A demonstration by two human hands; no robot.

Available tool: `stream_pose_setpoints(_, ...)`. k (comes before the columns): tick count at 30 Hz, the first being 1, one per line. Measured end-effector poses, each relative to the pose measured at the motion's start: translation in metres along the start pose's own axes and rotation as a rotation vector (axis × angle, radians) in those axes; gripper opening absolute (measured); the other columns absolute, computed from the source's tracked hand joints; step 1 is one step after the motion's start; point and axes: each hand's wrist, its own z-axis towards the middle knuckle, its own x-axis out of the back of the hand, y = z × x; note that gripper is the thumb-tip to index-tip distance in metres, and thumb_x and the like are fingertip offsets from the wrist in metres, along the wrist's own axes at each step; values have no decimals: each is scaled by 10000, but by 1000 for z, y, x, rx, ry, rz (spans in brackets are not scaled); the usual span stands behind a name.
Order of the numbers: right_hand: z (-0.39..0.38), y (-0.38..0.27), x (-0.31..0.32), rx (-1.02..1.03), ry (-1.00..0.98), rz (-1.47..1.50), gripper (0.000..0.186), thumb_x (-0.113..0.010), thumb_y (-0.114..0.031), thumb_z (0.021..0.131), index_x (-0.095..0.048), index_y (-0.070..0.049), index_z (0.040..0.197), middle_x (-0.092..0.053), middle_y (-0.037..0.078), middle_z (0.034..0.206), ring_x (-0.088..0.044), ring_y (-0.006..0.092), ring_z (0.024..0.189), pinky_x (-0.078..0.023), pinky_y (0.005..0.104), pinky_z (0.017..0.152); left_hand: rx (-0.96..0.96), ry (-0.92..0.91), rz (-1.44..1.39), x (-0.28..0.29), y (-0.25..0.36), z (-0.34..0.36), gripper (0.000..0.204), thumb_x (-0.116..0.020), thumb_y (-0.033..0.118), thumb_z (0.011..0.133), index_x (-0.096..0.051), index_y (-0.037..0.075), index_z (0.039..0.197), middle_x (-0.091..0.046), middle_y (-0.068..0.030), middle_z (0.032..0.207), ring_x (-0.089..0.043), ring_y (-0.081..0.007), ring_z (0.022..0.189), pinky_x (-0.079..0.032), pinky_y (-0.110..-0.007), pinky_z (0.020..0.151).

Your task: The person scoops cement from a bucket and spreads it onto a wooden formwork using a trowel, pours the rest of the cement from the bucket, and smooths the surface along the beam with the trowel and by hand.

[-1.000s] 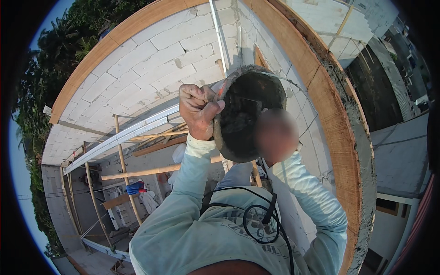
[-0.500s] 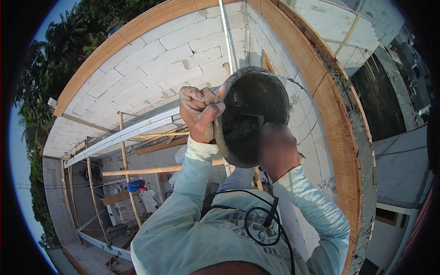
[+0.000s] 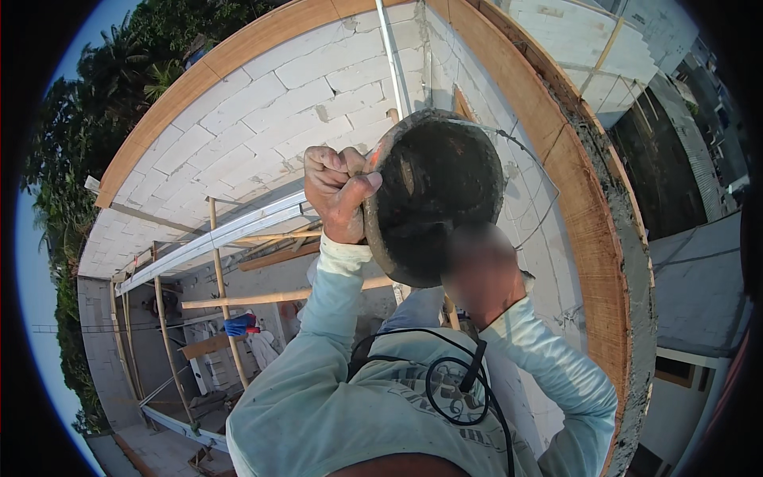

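Note:
I have my left hand (image 3: 340,191) closed on the left rim of a dark, mortar-coated bucket (image 3: 435,179), which is tilted so that its dark inside shows. Orange marks are on the rim near my fingers, and some residue is inside. At the bucket's lower right is my right hand (image 3: 482,270), touching or very close to it; its fingers are blurred out, so their grip is unclear. Just right of these is a board-edged wall top (image 3: 584,262), with grey wet-looking mortar (image 3: 628,294) along it.
Pale block walls (image 3: 294,79) with timber edging (image 3: 151,119) enclose a lower space. Bamboo poles (image 3: 218,286), metal channels (image 3: 222,234) and blue cloth (image 3: 238,324) lie below left. Loose wire (image 3: 548,179) loops beside the bucket. Trees (image 3: 79,135) and neighbouring buildings (image 3: 683,278) stand beyond.
Over the last second the bucket has shifted slightly and turned to show more of its inside. My right hand has moved a little down and right; my left hand has shifted slightly left.

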Motion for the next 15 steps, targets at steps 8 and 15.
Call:
stream_pose_setpoints(8, 15, 9, 7, -60, 110, -8, 377, -534, -142, 813, -555, -30, 1173, -516, 87, 821, -550, 221, 777, -448, 350, 652, -45, 31, -21, -11, -3, 1, 397, -553, -106, 634, -316, 68, 901, -382, -13, 660, -306, -78, 596, -300, -189, 575)
stream_pose_setpoints(15, 6, 33, 15, -48, -48, 53, 410, -547, -114, 801, -538, -7, 1197, -533, 119, 818, -581, 248, 762, -475, 349, 648, -2, -54, -9, 2, -8, 0, 413, -522, -164, 619, -317, 61, 898, -397, -28, 674, -331, -86, 629, -325, -205, 599)
